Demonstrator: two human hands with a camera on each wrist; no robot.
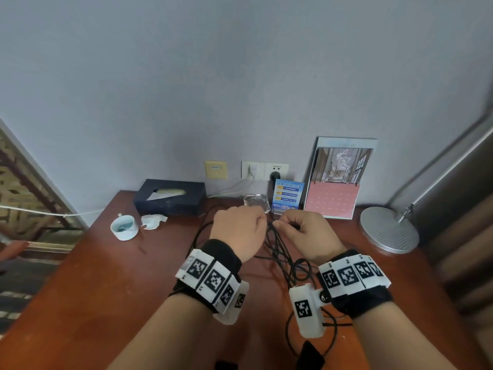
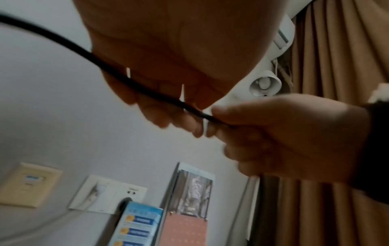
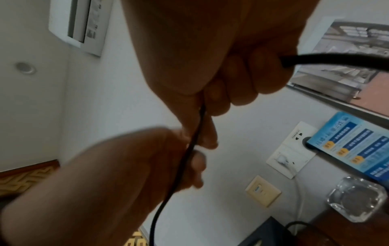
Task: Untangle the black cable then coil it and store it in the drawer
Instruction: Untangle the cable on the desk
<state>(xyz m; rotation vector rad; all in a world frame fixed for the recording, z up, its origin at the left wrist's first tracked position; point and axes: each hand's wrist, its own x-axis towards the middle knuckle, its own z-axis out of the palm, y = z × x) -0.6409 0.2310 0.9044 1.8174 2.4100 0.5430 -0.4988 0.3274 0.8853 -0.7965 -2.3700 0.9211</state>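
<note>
The black cable lies in tangled loops on the red-brown desk between my wrists and rises to both hands. My left hand and right hand are held close together above the desk, fingers curled, each gripping the cable. In the left wrist view the cable runs across my left hand's fingers into the right hand. In the right wrist view a thick strand leaves my right hand and a thin strand drops past the left hand. No drawer is in view.
Along the wall stand a dark tissue box, a glass ashtray, a blue card and a calendar stand. A cup and a crumpled tissue sit at left, a lamp base at right.
</note>
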